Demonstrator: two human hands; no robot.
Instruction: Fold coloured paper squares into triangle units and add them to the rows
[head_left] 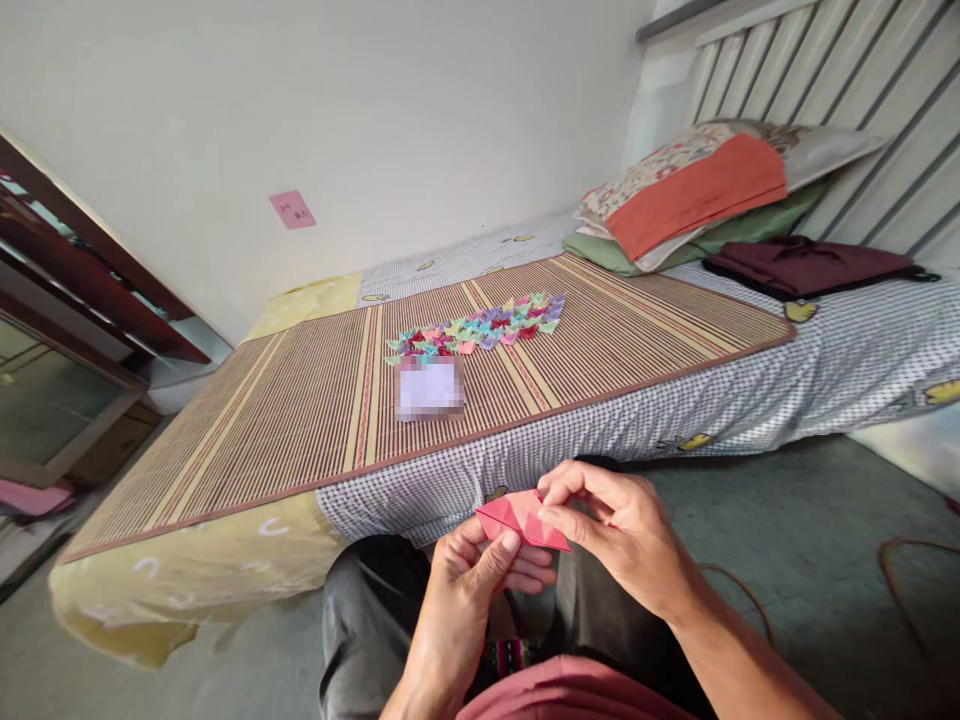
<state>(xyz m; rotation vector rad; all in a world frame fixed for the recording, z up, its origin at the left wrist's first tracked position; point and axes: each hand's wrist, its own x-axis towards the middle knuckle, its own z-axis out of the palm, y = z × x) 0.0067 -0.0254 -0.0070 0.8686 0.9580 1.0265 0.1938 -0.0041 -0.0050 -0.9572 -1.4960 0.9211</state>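
Note:
A small folded piece of pinkish-red paper (523, 516) is held above my lap, between both hands. My left hand (487, 565) supports it from below, the thumb pressed on its lower edge and the fingers behind it. At the paper's upper right, my right hand (607, 520) pinches an edge between thumb and fingertips. On the bamboo mat (300, 400), rows of small folded paper pieces (480, 328) in many colours lie close together. A blurred white item (430, 390) sits just in front of them.
The mat covers a bed with a checked sheet (600, 430). Pillows (697, 190) and a folded maroon cloth (817, 265) lie at the right, by a white slatted headboard (840, 100). A pink paper (292, 209) is on the wall. Cables (750, 595) lie on the floor.

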